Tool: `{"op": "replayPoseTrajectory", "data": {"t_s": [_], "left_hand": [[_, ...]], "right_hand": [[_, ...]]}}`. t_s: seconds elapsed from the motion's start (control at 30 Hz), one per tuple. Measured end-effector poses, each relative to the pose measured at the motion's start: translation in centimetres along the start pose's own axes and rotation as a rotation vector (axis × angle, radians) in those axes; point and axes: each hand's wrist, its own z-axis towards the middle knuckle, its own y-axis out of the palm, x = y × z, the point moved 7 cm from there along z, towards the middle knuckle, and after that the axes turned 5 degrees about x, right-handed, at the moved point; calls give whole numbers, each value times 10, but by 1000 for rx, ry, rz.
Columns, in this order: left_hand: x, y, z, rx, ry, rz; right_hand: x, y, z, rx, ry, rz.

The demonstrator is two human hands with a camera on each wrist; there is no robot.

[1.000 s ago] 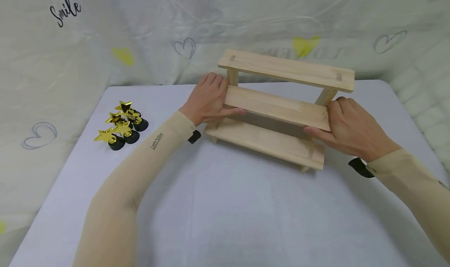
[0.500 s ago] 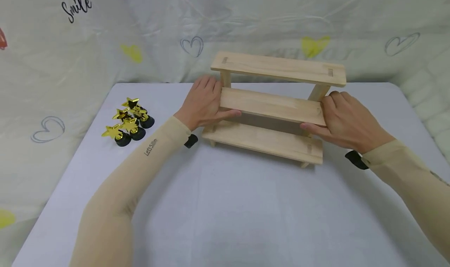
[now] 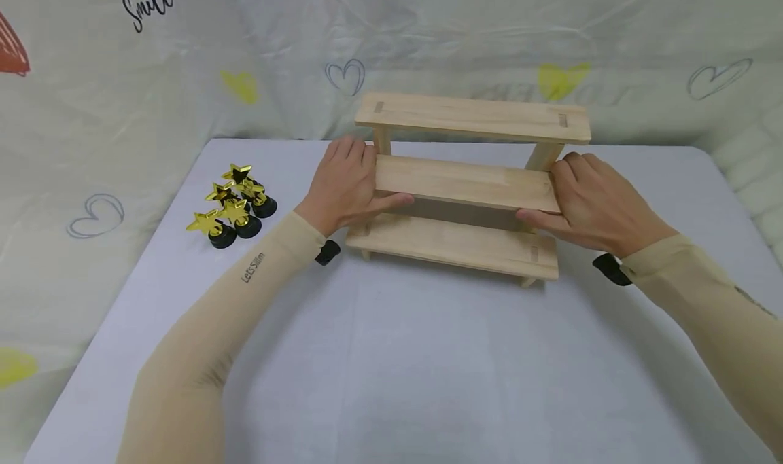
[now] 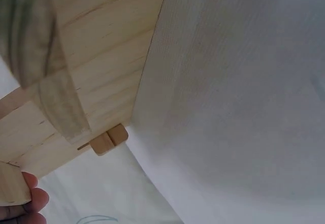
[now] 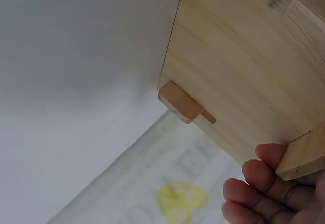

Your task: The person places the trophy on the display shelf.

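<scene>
Wooden shelf [image 3: 465, 181], pale, grained and three-tiered, is at the far side of the white table [image 3: 422, 355]. The left hand [image 3: 349, 182] and right hand [image 3: 596, 202], apart, grip the ends of its middle board [image 3: 449, 176]. Gold star trophies [image 3: 234, 210] with black bases [image 3: 222, 238] cluster at left.

A pale wooden three-tier stepped shelf [image 3: 465, 181] is upright, slightly angled, toward the back of the table [image 3: 416, 362].

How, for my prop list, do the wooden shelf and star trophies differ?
The wooden shelf is pale and matte; the star trophies are shiny gold on black bases. The wooden shelf dwarfs the star trophies. The left hand and right hand grip the wooden shelf; the star trophies are untouched. Both are at the white table.
</scene>
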Motion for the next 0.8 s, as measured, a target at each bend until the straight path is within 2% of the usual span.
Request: {"op": "replayPoseTrajectory", "data": {"t_s": [0.33,0.53,0.8], "left_hand": [[2,-10,-9,85,-7,35],[2,-12,-14,96,-29,52],[2,-15,-24,134,-37,69]], "right_hand": [[3,6,3,-92,79,49],[4,10,4,-135,123,64],[0,11,7,-122,83,65]]}}
